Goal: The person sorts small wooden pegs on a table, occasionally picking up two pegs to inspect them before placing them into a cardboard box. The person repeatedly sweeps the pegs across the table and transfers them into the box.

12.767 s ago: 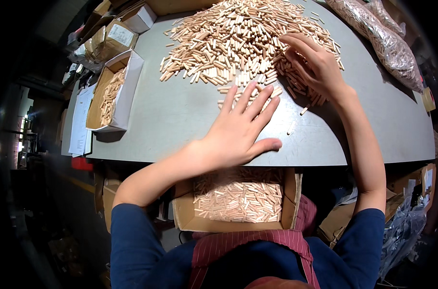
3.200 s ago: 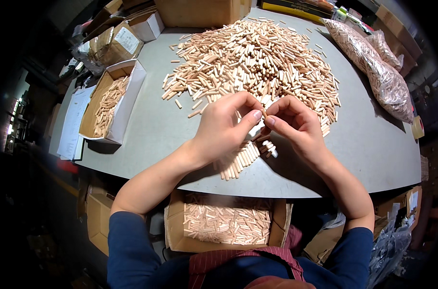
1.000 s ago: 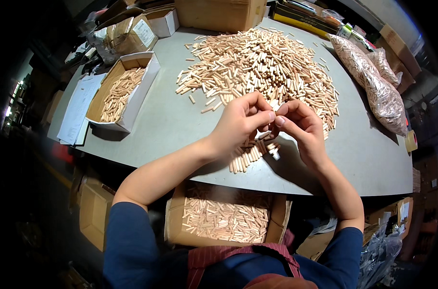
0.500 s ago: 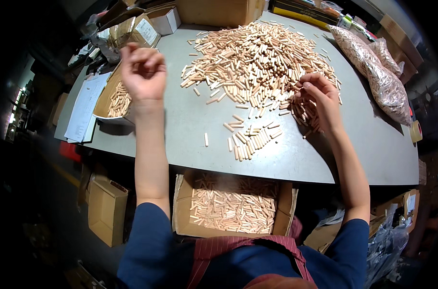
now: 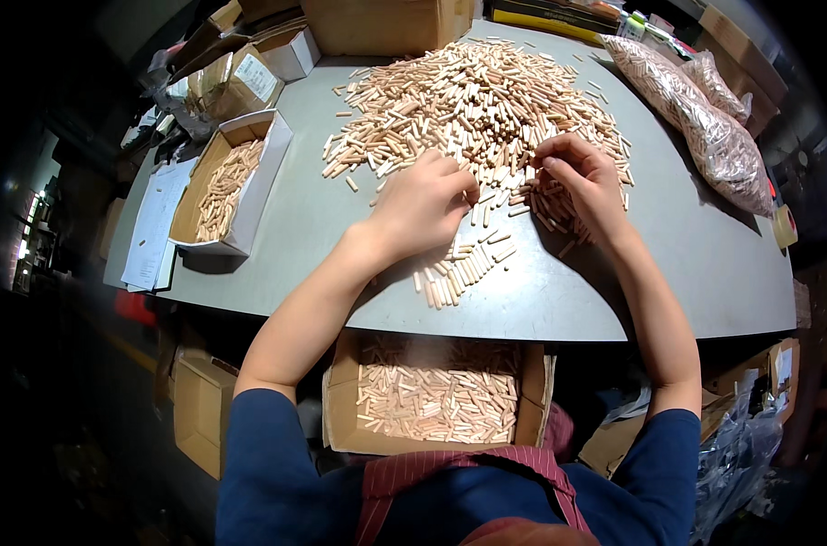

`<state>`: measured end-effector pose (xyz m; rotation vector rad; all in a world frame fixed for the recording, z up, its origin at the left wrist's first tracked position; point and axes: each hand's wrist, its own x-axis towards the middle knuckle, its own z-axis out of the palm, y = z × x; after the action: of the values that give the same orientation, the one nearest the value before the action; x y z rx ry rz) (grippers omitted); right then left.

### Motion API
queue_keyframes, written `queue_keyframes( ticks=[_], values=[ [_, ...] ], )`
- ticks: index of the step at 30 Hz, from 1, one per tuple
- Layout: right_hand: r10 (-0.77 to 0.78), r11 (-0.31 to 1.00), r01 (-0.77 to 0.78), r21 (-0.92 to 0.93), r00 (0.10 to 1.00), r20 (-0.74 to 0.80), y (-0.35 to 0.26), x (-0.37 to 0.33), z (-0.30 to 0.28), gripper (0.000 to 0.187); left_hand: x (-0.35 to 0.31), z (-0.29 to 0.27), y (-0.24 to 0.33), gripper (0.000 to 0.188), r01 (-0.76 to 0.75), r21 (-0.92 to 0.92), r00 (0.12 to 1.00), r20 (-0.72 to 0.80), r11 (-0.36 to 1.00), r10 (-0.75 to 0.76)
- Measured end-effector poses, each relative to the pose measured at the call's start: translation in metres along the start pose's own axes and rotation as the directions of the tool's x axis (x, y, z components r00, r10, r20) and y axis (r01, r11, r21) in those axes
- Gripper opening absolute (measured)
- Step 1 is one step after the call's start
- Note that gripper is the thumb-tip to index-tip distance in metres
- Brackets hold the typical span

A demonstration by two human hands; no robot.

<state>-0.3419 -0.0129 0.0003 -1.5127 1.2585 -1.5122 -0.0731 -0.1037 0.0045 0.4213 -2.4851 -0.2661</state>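
Note:
A big heap of short wooden dowels [image 5: 423,105] spreads over the grey table [image 5: 686,264]. At the heap's near edge is my left hand [image 5: 424,202], its fingers curled down and closed; whatever they hold is hidden. My right hand [image 5: 584,182] hovers over the heap's right front, thumb and fingers drawn together, and any dowel in them is too small to make out. Between my hands and the table's front edge lies a small loose group of dowels [image 5: 459,273], partly behind my left wrist.
A white-sided box [image 5: 266,168] with dowels stands at left beside paper sheets [image 5: 159,214]. Below the table edge, a carton [image 5: 339,414] holds many more dowels. Filled plastic bags [image 5: 718,150] lie at right. A large carton [image 5: 377,25] stands behind the heap.
My left hand has come from above the box at left, over to the heap's near edge, and its fingers have closed. My right hand stays over the heap. The view has shifted slightly.

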Motion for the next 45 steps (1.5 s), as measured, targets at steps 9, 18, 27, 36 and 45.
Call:
queue_keyframes(
  ticks=[9,18,27,36,45],
  values=[
    [-0.026,0.988,0.03,-0.151,0.999,0.028,-0.002,-0.003,0.004,0.014,0.001,0.005,0.012,0.011,-0.185,0.272,0.981,-0.001,0.944,0.193],
    [-0.078,0.972,0.071,-0.226,0.997,-0.023,-0.002,-0.001,-0.006,0.021,-0.003,0.006,-0.004,0.007,-0.052,0.121,0.989,-0.134,0.991,0.069],
    [-0.114,0.984,0.081,-0.157,0.97,-0.213,0.05,0.023,-0.081,0.02,-0.043,-0.138,-0.066,0.013,0.41,0.137,0.686,-0.698,0.902,-0.206],
    [-0.052,0.993,0.018,-0.12,0.956,-0.288,0.074,0.022,-0.108,0.027,-0.197,-0.261,-0.212,0.014,0.774,0.391,0.577,-0.759,0.497,-0.302],
    [0.021,0.997,-0.046,-0.062,0.933,-0.36,0.091,0.01,-0.128,0.026,-0.339,-0.32,-0.326,0.026,0.865,0.5,0.366,-0.571,0.041,-0.735]
  ],
)
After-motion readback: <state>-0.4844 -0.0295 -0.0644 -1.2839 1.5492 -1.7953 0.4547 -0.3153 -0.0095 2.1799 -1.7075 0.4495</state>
